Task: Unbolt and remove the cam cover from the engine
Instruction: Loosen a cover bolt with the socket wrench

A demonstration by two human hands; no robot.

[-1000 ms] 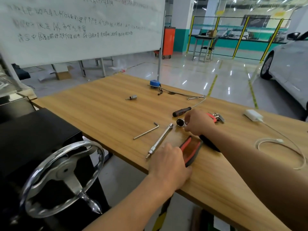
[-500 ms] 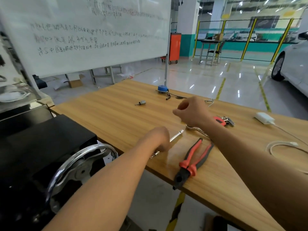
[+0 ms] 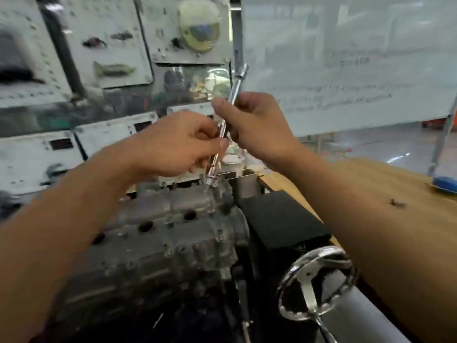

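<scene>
A grey metal engine with its cam cover (image 3: 173,219) fills the lower middle of the view, showing three dark round holes along the top. A long chrome socket extension bar (image 3: 237,82) stands tilted above the cover's far right corner, its lower end touching the engine there. My left hand (image 3: 178,144) pinches the bar's lower shaft. My right hand (image 3: 259,120) grips the bar higher up. The frame is blurred, so the bolt under the bar's tip is not visible.
A chrome handwheel (image 3: 316,280) sticks out at the lower right beside a black box (image 3: 282,216). The wooden table (image 3: 395,184) lies to the right with a small bit (image 3: 397,203) and a blue object (image 3: 445,183). Instrument panels (image 3: 74,58) and a whiteboard (image 3: 358,58) stand behind.
The view has swung left from the table to the engine. Both hands left the table, and the chrome bar that lay there is now held upright on the engine.
</scene>
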